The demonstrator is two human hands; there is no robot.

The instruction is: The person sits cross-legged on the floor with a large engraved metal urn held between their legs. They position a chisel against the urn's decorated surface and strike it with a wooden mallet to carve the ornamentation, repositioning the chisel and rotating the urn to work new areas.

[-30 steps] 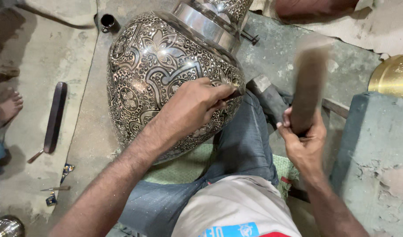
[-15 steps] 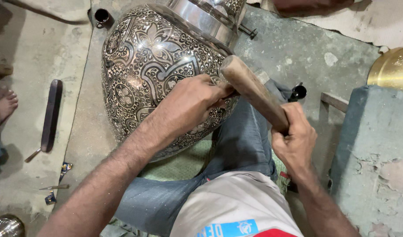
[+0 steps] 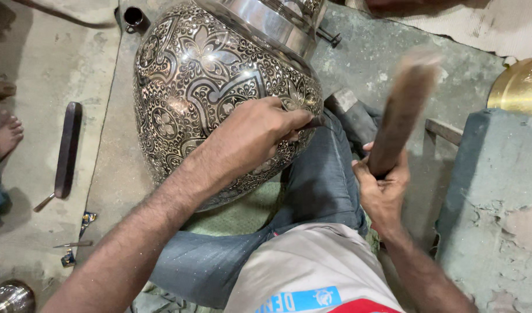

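The big vase (image 3: 219, 87) under my left hand (image 3: 254, 136) is glossy engraved metal. My right hand (image 3: 382, 191) grips a matt wooden mallet (image 3: 402, 113). My jeans (image 3: 318, 185) are soft denim; the floor (image 3: 51, 64) is rough concrete.

Even daylight — glare on vessel (image 3: 219, 75), mallet (image 3: 402, 110) motion-blurred.

Mallet lifted off the chisel again

Half a second ago down against the tool at the engraved vase (image 3: 219, 98); now raised and blurred in the right hand (image 3: 382, 188), wooden mallet (image 3: 402, 113) well clear of the left hand (image 3: 254, 136).
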